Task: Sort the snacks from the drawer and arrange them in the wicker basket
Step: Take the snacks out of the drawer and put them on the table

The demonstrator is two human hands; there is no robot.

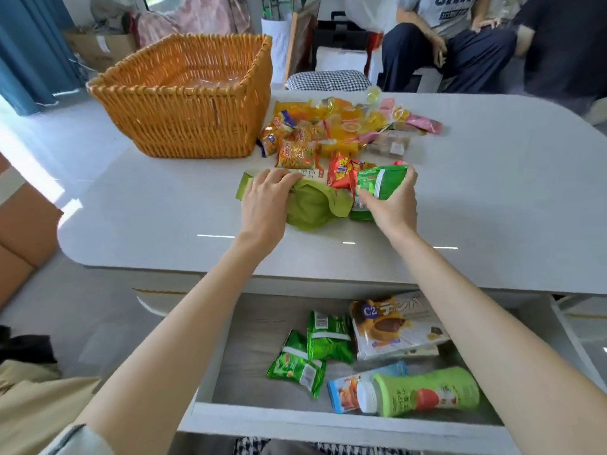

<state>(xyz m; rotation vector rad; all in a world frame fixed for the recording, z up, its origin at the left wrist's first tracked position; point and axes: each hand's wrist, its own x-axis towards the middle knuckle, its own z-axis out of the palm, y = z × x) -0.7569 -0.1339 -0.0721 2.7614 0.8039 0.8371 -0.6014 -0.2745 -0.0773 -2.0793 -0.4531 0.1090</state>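
The white table (pixel 460 198) carries the wicker basket (pixel 184 100), and every place here is told from that basket. Nearer the camera than the basket and to its right, the drawer (pixel 249 372) stands pulled out under the table's edge. In it lie a box (pixel 397 326) marked "C2", its other characters unreadable, a green bottle (pixel 427 392) on its side with print too small to read, a blue packet (pixel 343 389) and two green packets (pixel 328 336). Just right of the basket lies a snack pile (pixel 345 126) of orange, yellow and pink wrappers. In front of the basket and rightward, the left hand (pixel 266 195) rests nearly straight-fingered on an olive bag (pixel 312 205). Farther right, the right hand (pixel 391 201) grips a green foil pack (pixel 377 183) between thumb and curled fingers, beside a red packet (pixel 341 172).
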